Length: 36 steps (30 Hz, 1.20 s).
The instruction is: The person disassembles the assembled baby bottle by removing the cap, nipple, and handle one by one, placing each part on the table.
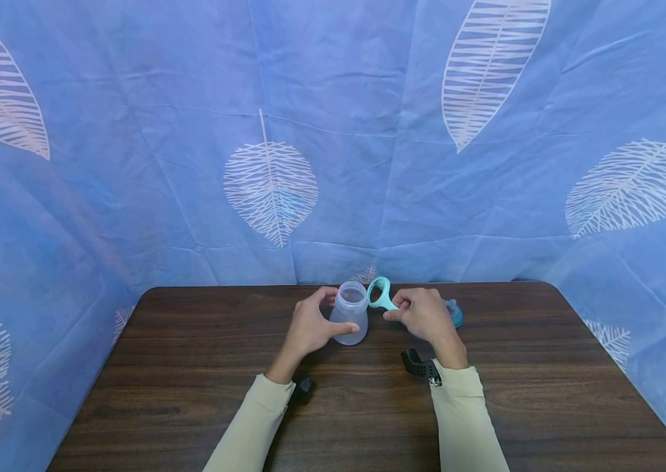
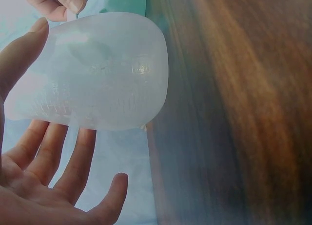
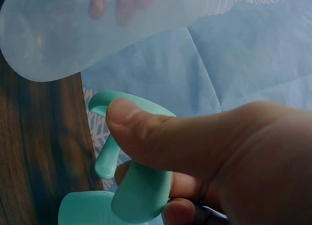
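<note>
A frosted translucent baby bottle (image 1: 349, 321) with an uncapped, threaded neck stands upright near the table's far edge. My left hand (image 1: 311, 322) holds it, thumb across the near side and fingers behind; several fingertips touch its wall in the left wrist view. To its right, my right hand (image 1: 424, 314) pinches a mint-green bottle handle (image 1: 379, 292) between thumb and fingers. Its ring end leans up beside the bottle's neck. The right wrist view shows the handle's curved arms (image 3: 141, 195) around the thumb. Part of the handle is hidden by my fingers.
A blue-teal bottle top (image 1: 454, 313) lies just right of my right hand, partly covered by it. The dark wooden table (image 1: 191, 393) ends at a blue leaf-patterned cloth (image 1: 356, 183) behind. A black strap (image 1: 418, 362) hangs at my right wrist.
</note>
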Each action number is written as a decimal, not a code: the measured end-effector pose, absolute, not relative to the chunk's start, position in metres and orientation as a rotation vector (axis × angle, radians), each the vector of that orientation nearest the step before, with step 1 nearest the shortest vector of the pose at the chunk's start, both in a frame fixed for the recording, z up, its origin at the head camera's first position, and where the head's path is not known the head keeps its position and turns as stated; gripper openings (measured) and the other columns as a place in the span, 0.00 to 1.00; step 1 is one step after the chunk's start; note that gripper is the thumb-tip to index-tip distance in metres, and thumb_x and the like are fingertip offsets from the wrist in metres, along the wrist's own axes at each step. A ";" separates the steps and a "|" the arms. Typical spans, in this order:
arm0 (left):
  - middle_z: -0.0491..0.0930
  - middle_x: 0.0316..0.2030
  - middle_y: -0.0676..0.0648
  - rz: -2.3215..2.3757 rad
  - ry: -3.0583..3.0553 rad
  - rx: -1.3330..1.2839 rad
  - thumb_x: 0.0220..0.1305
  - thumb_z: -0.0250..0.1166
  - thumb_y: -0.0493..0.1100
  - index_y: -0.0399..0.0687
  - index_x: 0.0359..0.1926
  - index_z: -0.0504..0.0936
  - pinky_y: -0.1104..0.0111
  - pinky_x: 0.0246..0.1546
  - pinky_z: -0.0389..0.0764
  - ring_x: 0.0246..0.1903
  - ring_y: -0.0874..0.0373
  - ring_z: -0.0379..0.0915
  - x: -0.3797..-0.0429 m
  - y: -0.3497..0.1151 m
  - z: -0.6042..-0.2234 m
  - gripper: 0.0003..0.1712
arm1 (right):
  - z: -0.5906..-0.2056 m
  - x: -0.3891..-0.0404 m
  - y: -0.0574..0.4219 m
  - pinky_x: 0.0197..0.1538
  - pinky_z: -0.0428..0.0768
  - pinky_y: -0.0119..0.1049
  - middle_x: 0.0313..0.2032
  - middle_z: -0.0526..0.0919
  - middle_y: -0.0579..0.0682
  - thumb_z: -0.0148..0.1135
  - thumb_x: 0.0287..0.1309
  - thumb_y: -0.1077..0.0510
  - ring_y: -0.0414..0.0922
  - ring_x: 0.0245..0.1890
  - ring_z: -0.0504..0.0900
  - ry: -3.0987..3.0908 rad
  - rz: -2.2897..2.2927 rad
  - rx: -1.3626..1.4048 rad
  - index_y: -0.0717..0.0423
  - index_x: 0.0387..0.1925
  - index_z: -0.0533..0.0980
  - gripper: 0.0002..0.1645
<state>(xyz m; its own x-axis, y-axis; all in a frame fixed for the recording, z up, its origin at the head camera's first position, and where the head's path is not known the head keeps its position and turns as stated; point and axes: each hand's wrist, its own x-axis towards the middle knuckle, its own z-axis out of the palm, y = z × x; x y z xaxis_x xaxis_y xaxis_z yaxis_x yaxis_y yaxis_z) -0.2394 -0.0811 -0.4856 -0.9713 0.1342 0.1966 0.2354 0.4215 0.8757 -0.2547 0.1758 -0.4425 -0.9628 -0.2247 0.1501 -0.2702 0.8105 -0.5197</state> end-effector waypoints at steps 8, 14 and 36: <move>0.87 0.58 0.43 -1.603 -2.563 -0.347 0.53 0.91 0.48 0.43 0.67 0.83 0.42 0.63 0.80 0.61 0.43 0.82 -0.240 -0.082 -0.484 0.43 | -0.444 -0.256 0.175 0.32 0.66 0.41 0.19 0.67 0.42 0.81 0.65 0.55 0.44 0.23 0.64 -2.931 0.868 0.389 0.49 0.26 0.79 0.17; 0.87 0.58 0.43 -1.610 -2.560 -0.340 0.53 0.91 0.49 0.44 0.67 0.83 0.42 0.63 0.80 0.61 0.43 0.82 -0.240 -0.082 -0.485 0.43 | -0.445 -0.257 0.174 0.33 0.66 0.41 0.20 0.69 0.42 0.82 0.64 0.54 0.44 0.24 0.65 -2.938 0.867 0.389 0.49 0.27 0.80 0.16; 0.87 0.58 0.43 -1.589 -2.565 -0.333 0.53 0.91 0.50 0.44 0.67 0.83 0.42 0.62 0.80 0.61 0.43 0.82 -0.239 -0.081 -0.487 0.43 | -0.448 -0.256 0.175 0.34 0.67 0.42 0.20 0.69 0.43 0.82 0.64 0.53 0.45 0.25 0.66 -2.928 0.843 0.400 0.50 0.27 0.81 0.16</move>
